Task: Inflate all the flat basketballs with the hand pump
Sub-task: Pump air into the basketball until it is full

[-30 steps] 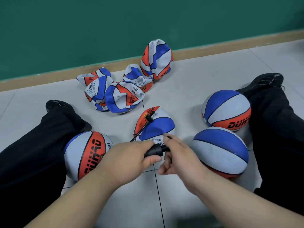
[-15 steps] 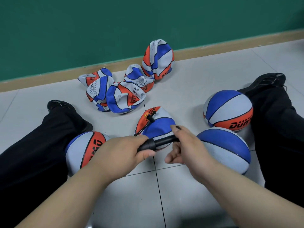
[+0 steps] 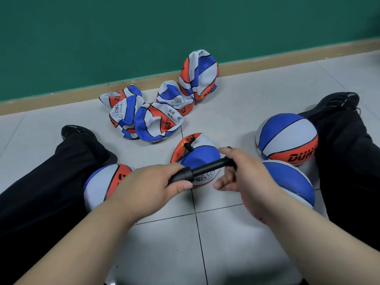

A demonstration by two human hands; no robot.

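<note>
A black hand pump [image 3: 202, 170] lies across in front of me, its plunger drawn out to the right. My left hand [image 3: 152, 187] grips the pump's barrel. My right hand [image 3: 244, 171] holds the plunger handle. A thin black hose [image 3: 186, 152] runs from the pump to the valve of a half-flat red, white and blue basketball [image 3: 198, 156] on the floor behind the pump. Several crumpled flat basketballs [image 3: 154, 118] lie in a heap near the wall.
Three round basketballs sit close by: one by my left leg [image 3: 102, 186], one under my right forearm [image 3: 292, 186], one by my right leg [image 3: 285, 136]. My legs in black trousers [image 3: 51, 182] flank the grey tiled floor [image 3: 226, 243]. A green wall [image 3: 144, 33] stands behind.
My right hand has drawn the plunger handle out to the right, so more of the black rod shows. My left hand has kept its grip on the barrel.
</note>
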